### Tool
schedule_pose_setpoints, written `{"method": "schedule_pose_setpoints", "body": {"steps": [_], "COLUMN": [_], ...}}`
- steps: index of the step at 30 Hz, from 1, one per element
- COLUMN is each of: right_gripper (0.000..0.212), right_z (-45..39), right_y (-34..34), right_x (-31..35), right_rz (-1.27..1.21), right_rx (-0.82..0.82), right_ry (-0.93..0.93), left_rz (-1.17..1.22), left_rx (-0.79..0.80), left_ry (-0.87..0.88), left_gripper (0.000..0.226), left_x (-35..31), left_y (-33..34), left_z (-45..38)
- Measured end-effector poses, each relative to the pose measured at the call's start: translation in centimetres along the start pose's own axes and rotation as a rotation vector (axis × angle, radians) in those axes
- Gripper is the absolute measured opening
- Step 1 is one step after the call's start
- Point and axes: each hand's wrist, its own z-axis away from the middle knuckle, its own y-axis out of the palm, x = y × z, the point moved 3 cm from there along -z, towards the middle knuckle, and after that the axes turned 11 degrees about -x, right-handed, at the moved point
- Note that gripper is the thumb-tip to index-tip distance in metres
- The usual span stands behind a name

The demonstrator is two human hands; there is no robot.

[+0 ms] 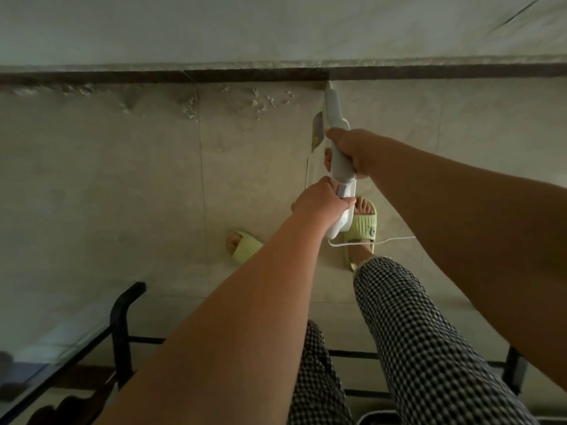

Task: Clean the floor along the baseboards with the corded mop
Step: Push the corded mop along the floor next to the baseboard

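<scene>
A white corded mop point(336, 118) runs from my hands down to the dark baseboard point(245, 75), its narrow tip touching the floor right at the baseboard. My right hand point(352, 151) grips the upper body of the mop. My left hand point(320, 204) is closed around the handle just below. A thin white cord point(380, 240) leaves the handle's end and trails right over my foot. White crumbs of debris point(260, 101) lie on the pale tiled floor point(122, 179) along the baseboard, left of the mop tip.
My feet wear light green slippers point(365, 225), one under the handle, one further left point(244, 245). A black metal rack point(122, 326) stands at the lower left, its bars crossing behind my checked trouser legs. A pale wall point(276, 26) rises above the baseboard.
</scene>
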Motion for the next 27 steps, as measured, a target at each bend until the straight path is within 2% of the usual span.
{"method": "schedule_pose_setpoints", "body": {"steps": [27], "right_gripper": [0.020], "right_z": [1.5], "right_y": [11.8], "right_x": [-1.4], "right_rz": [-0.158], "right_rx": [-0.083], "right_ry": [-0.030], "left_rz": [-0.082], "left_rx": [0.022], "left_ry": [0.109], "left_gripper": [0.048], "left_x": [11.2], "left_y": [-6.9], "left_z": [-2.6]}}
